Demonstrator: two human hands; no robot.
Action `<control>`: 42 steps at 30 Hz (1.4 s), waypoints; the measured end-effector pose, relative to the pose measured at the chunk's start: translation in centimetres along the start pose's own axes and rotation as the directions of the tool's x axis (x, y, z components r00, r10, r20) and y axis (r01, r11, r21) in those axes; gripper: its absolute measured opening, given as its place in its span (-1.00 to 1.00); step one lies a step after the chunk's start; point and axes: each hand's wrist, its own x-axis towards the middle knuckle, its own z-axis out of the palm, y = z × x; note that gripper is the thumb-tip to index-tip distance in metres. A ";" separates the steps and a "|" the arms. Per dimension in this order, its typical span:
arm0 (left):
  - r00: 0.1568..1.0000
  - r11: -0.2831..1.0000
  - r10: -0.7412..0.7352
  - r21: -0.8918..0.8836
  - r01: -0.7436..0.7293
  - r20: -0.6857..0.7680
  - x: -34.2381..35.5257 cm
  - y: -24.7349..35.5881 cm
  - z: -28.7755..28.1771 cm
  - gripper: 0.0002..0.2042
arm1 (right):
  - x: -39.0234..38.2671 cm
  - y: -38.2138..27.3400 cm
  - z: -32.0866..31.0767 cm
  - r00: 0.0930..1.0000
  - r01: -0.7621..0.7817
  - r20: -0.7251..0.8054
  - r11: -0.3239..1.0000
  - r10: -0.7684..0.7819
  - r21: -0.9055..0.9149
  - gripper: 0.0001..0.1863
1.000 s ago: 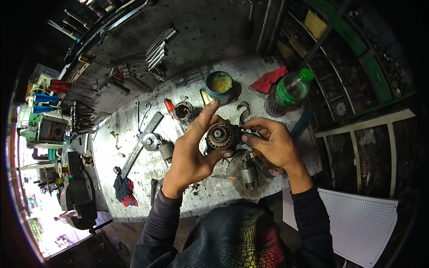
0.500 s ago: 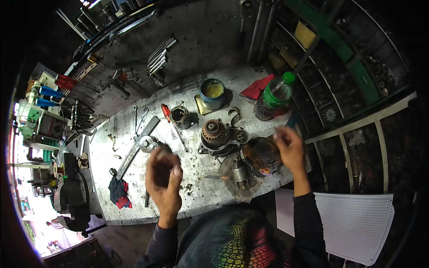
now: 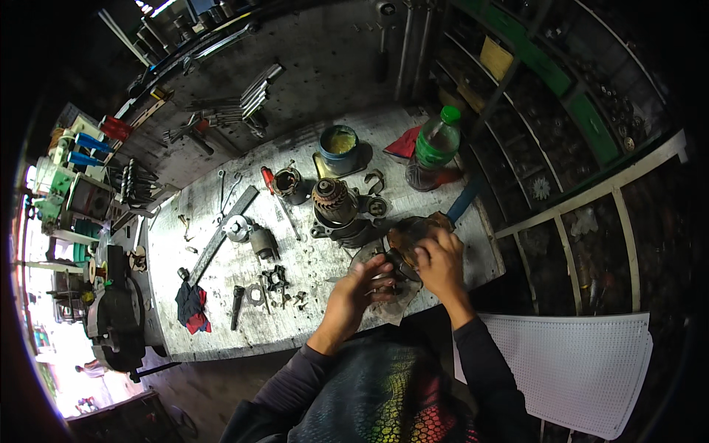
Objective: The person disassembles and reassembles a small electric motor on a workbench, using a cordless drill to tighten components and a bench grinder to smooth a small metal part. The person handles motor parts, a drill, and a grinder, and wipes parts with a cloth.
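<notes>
My left hand (image 3: 353, 299) bends its fingers around a cylindrical metal part on a crumpled clear sheet (image 3: 393, 308), covering most of that part. Close by, my right hand (image 3: 442, 272) has curled fingers at the near edge of a brown, shiny plastic bag (image 3: 408, 235). Whatever sits between its fingertips is hidden and slightly smeared. Just beyond the hands stands a motor housing (image 3: 347, 230) with a copper-coloured armature (image 3: 332, 198) upright in it. To the left lie a dark cylindrical solenoid (image 3: 264, 244), a round metal end cap (image 3: 237, 228) and a dark star-shaped part (image 3: 275, 278).
Farther back are a blue grease tin (image 3: 340, 152), an open round housing (image 3: 291, 186), a red-handled screwdriver (image 3: 267, 179) and a green-capped bottle (image 3: 437, 148). A flat bar (image 3: 219, 240) and a dark cloth (image 3: 192, 306) lie left. Shelving (image 3: 561, 210) borders the bench on the right.
Both hands have come down to the bench. The left moved right to the metal cylinder, the right moved left to the bag. The whole view has shifted slightly, uncovering small parts at left.
</notes>
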 end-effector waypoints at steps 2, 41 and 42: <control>0.958 0.892 0.270 0.398 -0.213 -0.093 -0.5 -0.8 -0.4 -0.51 | -1.0 -0.1 -1.3 0.993 -0.032 -0.112 0.994 0.044 0.105 -0.87; 0.925 0.851 0.359 0.450 -0.271 -0.124 -5.8 2.0 -4.2 -0.34 | -0.7 -7.7 -4.5 0.900 -0.417 0.383 0.659 0.207 0.625 -0.08; 0.925 0.843 0.371 0.447 -0.298 -0.082 -6.0 2.7 -4.1 -0.34 | -0.9 -8.0 -5.5 0.938 -0.331 0.311 0.662 0.153 0.673 -0.10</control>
